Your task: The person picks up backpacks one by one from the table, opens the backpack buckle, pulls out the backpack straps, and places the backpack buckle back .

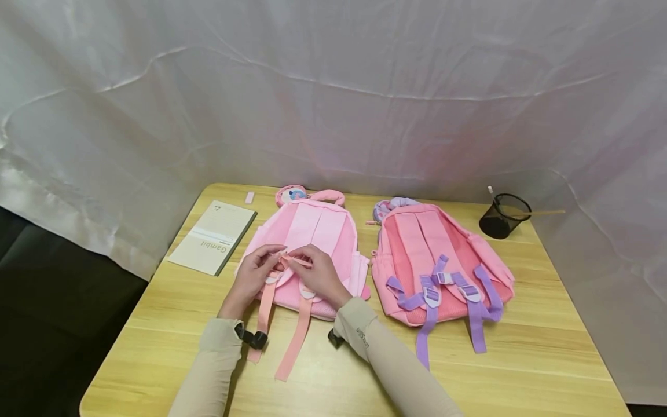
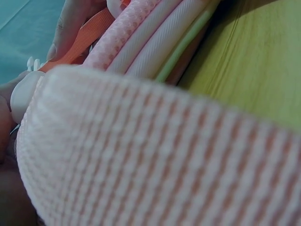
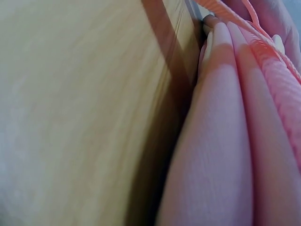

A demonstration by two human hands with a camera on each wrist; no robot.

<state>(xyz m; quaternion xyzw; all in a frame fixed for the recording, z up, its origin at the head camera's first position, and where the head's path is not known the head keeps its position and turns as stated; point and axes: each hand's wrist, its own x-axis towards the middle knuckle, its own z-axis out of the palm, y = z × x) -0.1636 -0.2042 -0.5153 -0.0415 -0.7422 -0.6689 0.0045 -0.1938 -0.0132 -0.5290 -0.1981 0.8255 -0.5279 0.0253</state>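
Observation:
A light pink backpack lies back side up on the table, its padded shoulder straps facing up. Over its lower part, my left hand and right hand come together and pinch a narrow peach strap. Among the fingers in the left wrist view is a white plastic buckle with small prongs. The peach strap runs close beside it. Peach webbing also crosses the pink fabric in the right wrist view. Two longer peach tails hang down toward me.
A darker pink backpack with purple straps lies at right. Behind it stands a black mesh pen cup holding sticks. A notebook and small pink eraser-like block lie left. A pale curtain borders the table's back.

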